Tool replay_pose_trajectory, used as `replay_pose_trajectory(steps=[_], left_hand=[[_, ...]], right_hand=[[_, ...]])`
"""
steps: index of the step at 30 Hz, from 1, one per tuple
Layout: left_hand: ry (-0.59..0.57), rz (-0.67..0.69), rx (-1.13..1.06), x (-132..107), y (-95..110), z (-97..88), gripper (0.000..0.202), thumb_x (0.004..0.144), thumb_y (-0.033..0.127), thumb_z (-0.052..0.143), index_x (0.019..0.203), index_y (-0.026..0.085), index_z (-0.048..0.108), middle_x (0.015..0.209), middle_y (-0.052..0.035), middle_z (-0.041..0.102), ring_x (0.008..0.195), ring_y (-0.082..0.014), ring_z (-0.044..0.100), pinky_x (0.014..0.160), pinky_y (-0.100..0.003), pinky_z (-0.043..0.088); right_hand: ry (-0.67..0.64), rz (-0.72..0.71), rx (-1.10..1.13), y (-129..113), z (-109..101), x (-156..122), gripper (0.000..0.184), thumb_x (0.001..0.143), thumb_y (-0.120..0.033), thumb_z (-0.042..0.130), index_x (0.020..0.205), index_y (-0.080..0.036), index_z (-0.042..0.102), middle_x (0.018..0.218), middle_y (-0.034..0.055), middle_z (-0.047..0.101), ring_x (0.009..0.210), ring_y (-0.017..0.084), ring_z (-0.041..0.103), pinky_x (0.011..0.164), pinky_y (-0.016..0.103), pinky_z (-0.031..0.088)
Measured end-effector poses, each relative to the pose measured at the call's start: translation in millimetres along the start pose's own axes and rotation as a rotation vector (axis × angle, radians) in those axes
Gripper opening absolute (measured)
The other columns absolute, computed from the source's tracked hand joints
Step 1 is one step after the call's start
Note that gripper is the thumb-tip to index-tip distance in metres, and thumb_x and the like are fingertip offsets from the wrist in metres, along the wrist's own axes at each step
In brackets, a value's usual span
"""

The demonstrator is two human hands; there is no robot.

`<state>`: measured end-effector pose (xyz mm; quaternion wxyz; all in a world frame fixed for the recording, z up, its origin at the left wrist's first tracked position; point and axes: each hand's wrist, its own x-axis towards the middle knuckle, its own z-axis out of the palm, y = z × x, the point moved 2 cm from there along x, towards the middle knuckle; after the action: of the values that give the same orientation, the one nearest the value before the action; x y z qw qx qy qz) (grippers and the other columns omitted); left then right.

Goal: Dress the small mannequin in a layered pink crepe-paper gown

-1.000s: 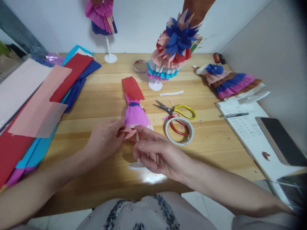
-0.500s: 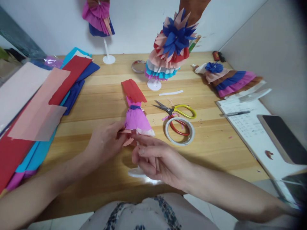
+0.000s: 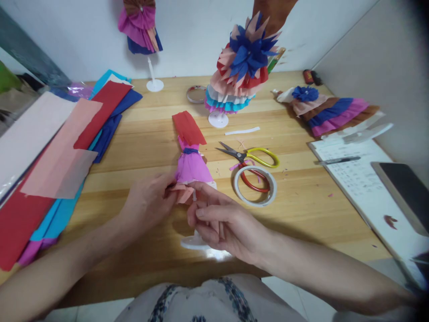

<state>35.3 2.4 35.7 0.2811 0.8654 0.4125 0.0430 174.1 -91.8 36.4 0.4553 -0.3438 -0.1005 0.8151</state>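
Observation:
A small paper dress stands on a white stand [image 3: 192, 243] in front of me, with a purple skirt [image 3: 192, 167], a dark blue waistband [image 3: 191, 150] and a red paper piece [image 3: 188, 127] over its top. My left hand [image 3: 150, 194] pinches a gathered peach crepe paper strip [image 3: 183, 193] at the skirt's lower left edge. From the right, my right hand [image 3: 224, 219] reaches to the hem. Its index finger is stretched along the hem, the thumb stands apart from it and the other fingers are curled. The hand partly hides the stand's pole.
Scissors [image 3: 239, 155] and a tape roll [image 3: 237, 190] lie right of the dress, near a white strip [image 3: 242, 131]. Folded crepe paper [image 3: 60, 167] fills the left side. Finished paper dresses [image 3: 236, 91] stand behind. A notebook [image 3: 351, 179], pen [image 3: 340, 160] and phone [image 3: 400, 188] lie right.
The view has shifted slightly, so things appear a little farther right. More of the peach strip shows between my hands, which keep nearly the same pose at the hem.

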Motion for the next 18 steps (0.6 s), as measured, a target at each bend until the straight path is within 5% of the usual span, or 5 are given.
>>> replay_pose_trajectory(steps=[12, 18], left_hand=[[-0.114, 0.069, 0.232, -10, 12, -4.9, 0.015, 0.084, 0.021, 0.046, 0.097, 0.019, 0.053, 0.089, -0.0053, 0.063, 0.072, -0.0187, 0.058, 0.061, -0.03, 0.04], [-0.12, 0.052, 0.359, -9, 13, 2.6, 0.007, 0.084, 0.021, 0.049, 0.09, 0.019, 0.053, 0.087, -0.0054, 0.062, 0.076, -0.0187, 0.059, 0.06, -0.029, 0.041]], right_hand=[[0.037, -0.008, 0.086, -5, -2, 5, 0.019, 0.067, -0.011, 0.063, 0.084, -0.016, 0.056, 0.063, -0.0041, 0.061, 0.037, 0.001, 0.038, 0.036, 0.017, 0.018], [0.05, -0.029, 0.11, -5, -1, 6, 0.017, 0.064, -0.011, 0.063, 0.078, -0.017, 0.054, 0.061, -0.0043, 0.06, 0.037, 0.002, 0.036, 0.035, 0.018, 0.017]])
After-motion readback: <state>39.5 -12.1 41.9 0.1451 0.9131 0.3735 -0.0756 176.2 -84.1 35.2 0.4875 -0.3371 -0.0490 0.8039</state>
